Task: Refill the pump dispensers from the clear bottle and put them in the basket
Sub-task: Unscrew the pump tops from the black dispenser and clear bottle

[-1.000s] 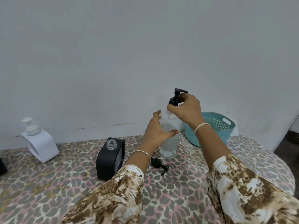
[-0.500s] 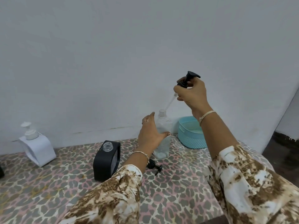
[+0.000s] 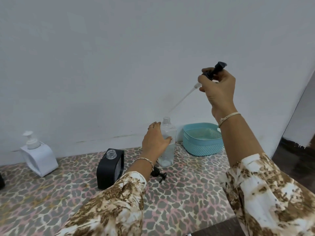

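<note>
- Hands: what's each one got?
- Right hand [image 3: 219, 89] is up high, right of the bottle, fingers curled round the black pump head [image 3: 217, 68]. Its clear dip tube [image 3: 183, 97] slants down-left, with the tip just above the neck of the clear bottle [image 3: 168, 155] and out of it. Left hand [image 3: 156, 142] wraps the bottle body, thumb in front. The bottle stands upright on the table [image 3: 187, 193].
- Progress?
- Early, I'd say. The bottle's open, no pour yet. Black dispenser [image 3: 110, 169] sits just left of it with its neck open. A loose pump [image 3: 159, 174], likely its own, lies on the table by the left wrist. Fill level in it: can't tell, the body's opaque. White dispenser [image 3: 38, 154] is far left with its pump on.
- Basket?
- Basket [image 3: 202, 147] is right of the bottle, by the wall. No dispenser in it.
- Left to do?
- Park the pump head, pour into both, recap them, put both in the basket.
</note>
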